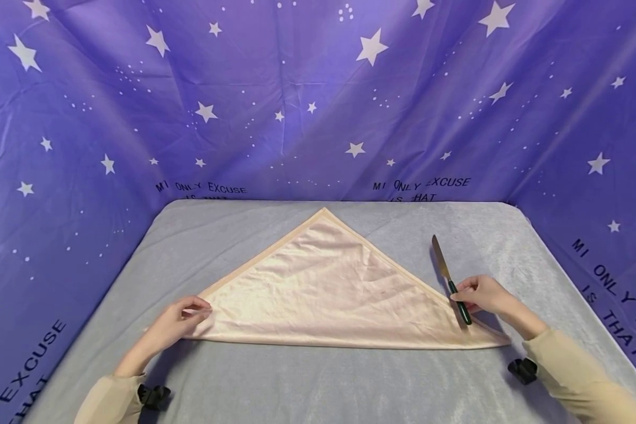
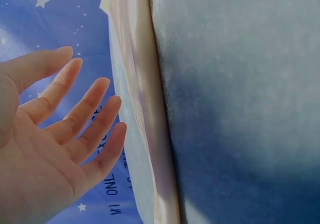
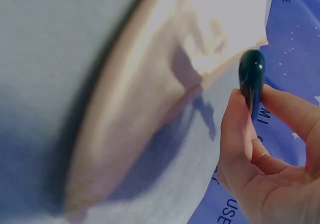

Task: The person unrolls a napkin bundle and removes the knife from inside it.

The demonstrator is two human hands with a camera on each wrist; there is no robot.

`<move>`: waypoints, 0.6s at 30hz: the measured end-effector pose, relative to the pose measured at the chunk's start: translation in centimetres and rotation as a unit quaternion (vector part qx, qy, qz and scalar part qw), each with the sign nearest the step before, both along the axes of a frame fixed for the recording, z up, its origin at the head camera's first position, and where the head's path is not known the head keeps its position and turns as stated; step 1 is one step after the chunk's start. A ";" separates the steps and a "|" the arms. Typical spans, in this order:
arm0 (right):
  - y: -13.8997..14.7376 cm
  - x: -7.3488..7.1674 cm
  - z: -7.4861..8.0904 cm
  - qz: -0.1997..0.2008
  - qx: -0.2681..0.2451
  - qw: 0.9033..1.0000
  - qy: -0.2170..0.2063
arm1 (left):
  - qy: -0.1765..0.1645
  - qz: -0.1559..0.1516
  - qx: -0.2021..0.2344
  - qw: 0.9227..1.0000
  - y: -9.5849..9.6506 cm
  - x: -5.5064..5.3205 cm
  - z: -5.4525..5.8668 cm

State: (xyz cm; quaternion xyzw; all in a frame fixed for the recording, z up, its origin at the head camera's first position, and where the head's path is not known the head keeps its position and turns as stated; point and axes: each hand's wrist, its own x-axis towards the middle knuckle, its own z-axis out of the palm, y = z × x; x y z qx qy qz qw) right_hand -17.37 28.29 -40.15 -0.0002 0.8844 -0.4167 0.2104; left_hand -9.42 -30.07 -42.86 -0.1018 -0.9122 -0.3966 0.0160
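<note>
A pale pink cloth (image 1: 318,288) lies folded into a triangle, its peak pointing away from me and its long folded edge toward me. My right hand (image 1: 484,294) pinches the dark green handle (image 3: 251,69) of a table knife (image 1: 441,259) between thumb and fingers. The knife is held over the cloth's right slope, blade pointing away, and casts a shadow below. My left hand (image 1: 177,321) hovers by the cloth's left corner with fingers loosely bent. In the left wrist view its fingers (image 2: 87,102) are spread apart and hold nothing.
A grey cloth-covered table (image 1: 297,383) bears everything. Purple curtains (image 1: 275,88) with white stars and printed lettering hang behind it and along both sides. Black straps with small devices (image 1: 153,397) sit at both wrists, below beige sleeves (image 1: 577,365).
</note>
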 end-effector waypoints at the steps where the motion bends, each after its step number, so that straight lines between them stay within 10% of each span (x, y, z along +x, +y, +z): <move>1: 0.0 -0.3 0.1 0.000 0.001 1.000 -0.002 | 0.000 -0.001 0.000 1.000 0.0 0.0 0.0; 18: 0.8 -5.3 0.1 -0.034 -0.022 0.998 -0.046 | 0.036 -0.014 -0.018 0.999 1.2 -0.2 -0.1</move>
